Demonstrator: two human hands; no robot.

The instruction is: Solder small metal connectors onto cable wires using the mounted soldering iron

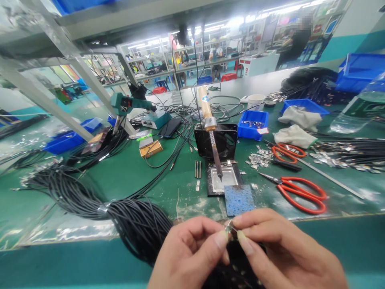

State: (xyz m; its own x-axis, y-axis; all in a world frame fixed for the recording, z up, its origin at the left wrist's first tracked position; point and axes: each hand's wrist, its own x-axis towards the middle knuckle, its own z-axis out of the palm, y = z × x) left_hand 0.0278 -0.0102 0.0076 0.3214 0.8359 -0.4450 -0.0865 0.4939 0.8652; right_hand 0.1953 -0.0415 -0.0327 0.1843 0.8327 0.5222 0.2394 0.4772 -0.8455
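Note:
My left hand (pixel 195 249) and my right hand (pixel 276 245) meet at the bench's front edge, fingertips almost touching. Thumb and forefinger of the left pinch a small shiny metal piece (pixel 229 228), perhaps a cable connector. Fine wire-like strands show at the right fingertips, which are closed on them; their exact shape is too small to make out. Just beyond the hands lies a blue sponge (pixel 240 199). A soldering iron (pixel 215 148) with a wooden handle rests tip-down over a metal tray on a black stand (pixel 212 190).
Left of my hands, a tied bundle of black cables (pixel 132 220) hangs over the edge. Red-handled scissors (pixel 300 194) lie at right, near loose metal pieces (pixel 261 158). Behind are a small fan (pixel 230 142), a blue bin (pixel 253 124) and a water bottle (pixel 357 110).

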